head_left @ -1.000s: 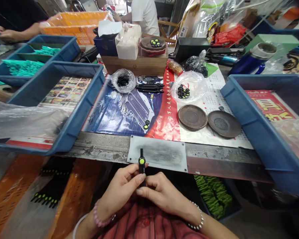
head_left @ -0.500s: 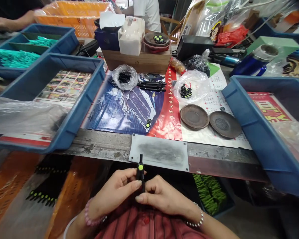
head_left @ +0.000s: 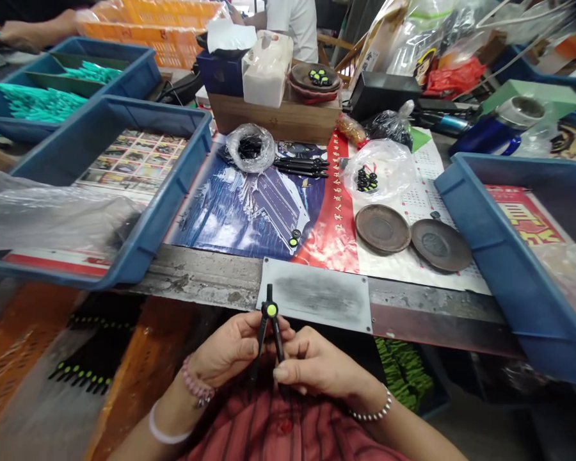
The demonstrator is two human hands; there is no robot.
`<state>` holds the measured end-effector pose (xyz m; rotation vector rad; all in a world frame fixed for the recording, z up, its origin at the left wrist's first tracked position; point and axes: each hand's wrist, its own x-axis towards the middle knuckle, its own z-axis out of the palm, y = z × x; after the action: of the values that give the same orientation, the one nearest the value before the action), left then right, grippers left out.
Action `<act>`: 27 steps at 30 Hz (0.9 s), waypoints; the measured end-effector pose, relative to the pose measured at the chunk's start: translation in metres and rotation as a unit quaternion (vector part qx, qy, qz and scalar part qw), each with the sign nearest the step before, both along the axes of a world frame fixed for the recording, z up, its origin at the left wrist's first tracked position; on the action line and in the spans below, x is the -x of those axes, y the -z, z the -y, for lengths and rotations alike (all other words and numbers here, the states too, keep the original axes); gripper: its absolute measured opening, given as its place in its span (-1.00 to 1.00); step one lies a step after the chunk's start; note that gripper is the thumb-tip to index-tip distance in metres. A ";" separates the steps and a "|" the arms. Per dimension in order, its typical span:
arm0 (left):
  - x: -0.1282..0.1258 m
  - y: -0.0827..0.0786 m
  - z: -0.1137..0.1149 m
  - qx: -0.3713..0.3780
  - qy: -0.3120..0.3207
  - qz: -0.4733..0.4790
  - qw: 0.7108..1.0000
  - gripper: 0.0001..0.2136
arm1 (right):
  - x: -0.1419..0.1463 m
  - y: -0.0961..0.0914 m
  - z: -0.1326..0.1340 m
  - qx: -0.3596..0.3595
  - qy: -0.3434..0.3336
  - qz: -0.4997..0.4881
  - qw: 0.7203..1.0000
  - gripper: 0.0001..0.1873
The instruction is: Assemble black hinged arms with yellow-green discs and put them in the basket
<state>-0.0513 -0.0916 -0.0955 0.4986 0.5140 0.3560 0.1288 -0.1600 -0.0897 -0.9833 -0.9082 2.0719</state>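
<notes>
Your left hand [head_left: 230,346] and right hand [head_left: 317,368] pinch a black drawing compass [head_left: 271,326] between thumbs and fingers, upright at center bottom, its two legs spread apart below a yellow-green cap. The cap shows against the corner of a scuffed metal plate [head_left: 314,294] on the bench edge. Lower left lies an orange crate [head_left: 24,333]; beyond the plate, a blue plastic tray [head_left: 480,237] sits right, a clear bag of black parts [head_left: 249,148] upper center.
</notes>
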 end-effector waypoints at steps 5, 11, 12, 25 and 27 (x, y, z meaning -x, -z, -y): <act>0.000 0.001 0.005 0.020 -0.048 -0.034 0.998 -0.63 | 0.011 0.001 -0.001 0.011 0.008 -0.013 1.000 -0.37; 0.000 -0.001 0.014 -0.120 -0.121 -0.142 0.975 -0.77 | 0.008 -0.002 -0.005 -0.110 0.053 0.194 0.974 -0.42; 0.001 -0.003 0.016 -0.177 -0.121 -0.176 0.961 -0.79 | 0.007 -0.004 -0.005 -0.155 0.077 0.252 0.952 -0.44; -0.005 -0.007 0.047 -0.430 -0.161 -0.311 0.832 -0.73 | 0.028 -0.004 -0.012 -0.423 0.130 0.631 0.638 -0.40; -0.008 -0.008 0.048 -0.422 -0.165 -0.310 0.836 -0.73 | 0.030 -0.004 -0.011 -0.405 0.121 0.628 0.654 -0.39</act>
<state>-0.0434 -0.1399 -0.0879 1.4229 1.0880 0.7696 0.0985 -0.1487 -0.0858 -1.7768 -1.9365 0.2769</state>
